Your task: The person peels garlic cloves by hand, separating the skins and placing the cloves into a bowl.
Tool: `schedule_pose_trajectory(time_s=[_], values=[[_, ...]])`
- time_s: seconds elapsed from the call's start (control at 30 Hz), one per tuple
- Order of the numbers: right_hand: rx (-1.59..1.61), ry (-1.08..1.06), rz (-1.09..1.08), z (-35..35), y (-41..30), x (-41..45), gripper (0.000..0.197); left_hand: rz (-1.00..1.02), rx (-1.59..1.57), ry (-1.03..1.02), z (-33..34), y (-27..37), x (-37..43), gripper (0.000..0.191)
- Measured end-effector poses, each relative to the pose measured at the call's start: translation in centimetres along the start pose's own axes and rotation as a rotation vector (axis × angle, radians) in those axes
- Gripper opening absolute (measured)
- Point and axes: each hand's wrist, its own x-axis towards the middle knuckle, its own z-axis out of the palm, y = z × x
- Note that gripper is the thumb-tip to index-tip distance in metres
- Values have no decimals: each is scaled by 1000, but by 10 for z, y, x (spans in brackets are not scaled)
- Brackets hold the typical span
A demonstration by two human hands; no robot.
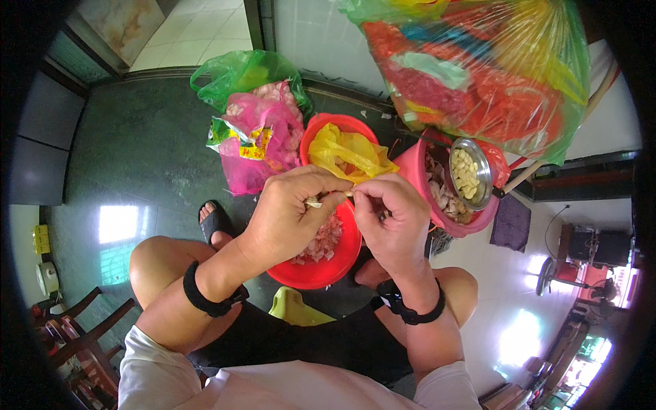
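Note:
My left hand (289, 205) and my right hand (392, 220) meet at the fingertips on a small garlic clove (349, 193), mostly hidden by the fingers. A pale bit of papery garlic skin (313, 202) shows between the left thumb and fingers. Beneath both hands is a red plastic basin (307, 282) holding pinkish unpeeled garlic cloves (323, 243). Beyond it, a second red basin (315, 123) is lined with a yellow plastic bag (338, 146). To the right, peeled cloves (465, 174) lie in a steel bowl (484, 197) at the top of a pink bucket (410, 166).
Garlic skins (446, 197) fill part of the bucket. Pink mesh bags of garlic (277, 128) and a green plastic bag (251, 72) lie ahead on the left. A large stuffed plastic bag (476, 77) hangs over the far right. A yellow-green plastic stool (292, 307) shows between my legs.

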Motion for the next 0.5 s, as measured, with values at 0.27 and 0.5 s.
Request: schedule_pose_trajectory(time_s=[0.27,0.5], values=[[-175,-85,-224,-2,10,1,20,97,106,-52,-4,-5,0,16],[-166,-115,-194,2,14,-2,23,93,121,-77,-4,-5,-1,15]])
